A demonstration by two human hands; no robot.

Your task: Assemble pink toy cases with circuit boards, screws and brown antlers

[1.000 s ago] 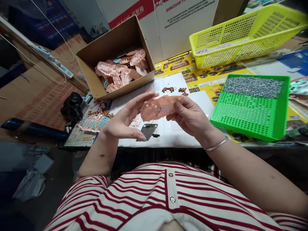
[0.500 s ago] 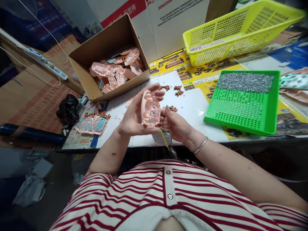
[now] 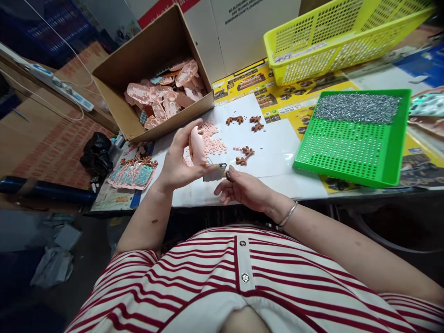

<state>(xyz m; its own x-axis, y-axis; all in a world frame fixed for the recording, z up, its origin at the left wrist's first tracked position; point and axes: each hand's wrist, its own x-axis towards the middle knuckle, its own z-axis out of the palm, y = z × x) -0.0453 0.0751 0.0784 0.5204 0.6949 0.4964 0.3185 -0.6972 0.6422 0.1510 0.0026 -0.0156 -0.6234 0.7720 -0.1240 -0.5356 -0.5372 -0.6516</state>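
My left hand [image 3: 175, 162] is closed around a pink plastic shell [image 3: 197, 147], fingers on top and thumb beneath. The shell stands on its side, its smooth outer face showing. Below it, by my left thumb, hangs a grey circuit board [image 3: 212, 174] with thin wires. My right hand [image 3: 248, 188] pinches a small dark part [image 3: 228, 175] between thumb and forefinger beside the board; its exact kind is too small to make out. Behind the shell, small pink pieces [image 3: 213, 141] lie heaped on white paper, near several brown branching plastic pieces [image 3: 244, 156].
A cardboard box [image 3: 152, 41] holding pink shells stands at back left. Pink pieces with teal panels [image 3: 133, 175] lie at the left table edge. To the right are a green tray [image 3: 347, 152] with small metal parts and a yellow basket [image 3: 319, 60].
My left hand has moved left and turned the shell from showing its wired inside to its outer face. My right hand has lowered slightly and now pinches the dark part that hung loose.
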